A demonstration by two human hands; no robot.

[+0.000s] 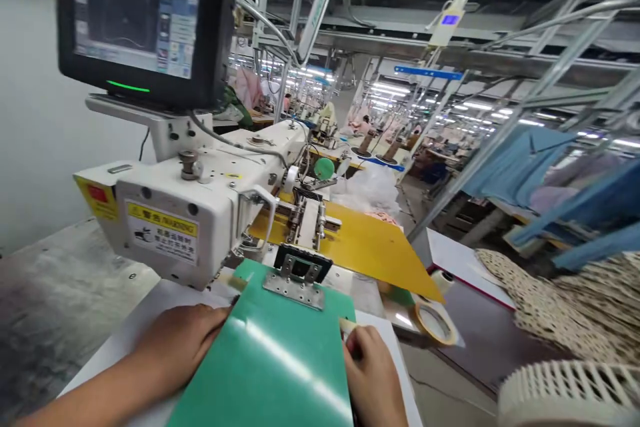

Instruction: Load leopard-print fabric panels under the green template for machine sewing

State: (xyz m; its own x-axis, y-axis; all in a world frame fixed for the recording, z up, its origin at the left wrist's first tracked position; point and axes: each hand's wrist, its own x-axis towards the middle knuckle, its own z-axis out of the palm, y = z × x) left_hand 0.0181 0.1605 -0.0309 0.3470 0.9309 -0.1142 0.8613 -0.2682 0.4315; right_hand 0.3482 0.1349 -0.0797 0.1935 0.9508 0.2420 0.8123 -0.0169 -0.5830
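A shiny green template plate [280, 360] lies on the white machine bed in front of me, its far end bolted to a metal bracket [295, 287] under the sewing machine's head [200, 207]. My left hand [183, 340] rests flat against the plate's left edge, fingers together. My right hand [373, 367] curls at the plate's right edge, fingertips pinching a small pale piece there. A yellow plate [370, 243] lies beyond the clamp.
A black touchscreen [145, 20] sits above the machine. A roll of tape [435, 323] lies to the right, a patterned fabric pile [575, 300] and a white fan grille [570, 393] farther right. Rows of workstations stretch behind.
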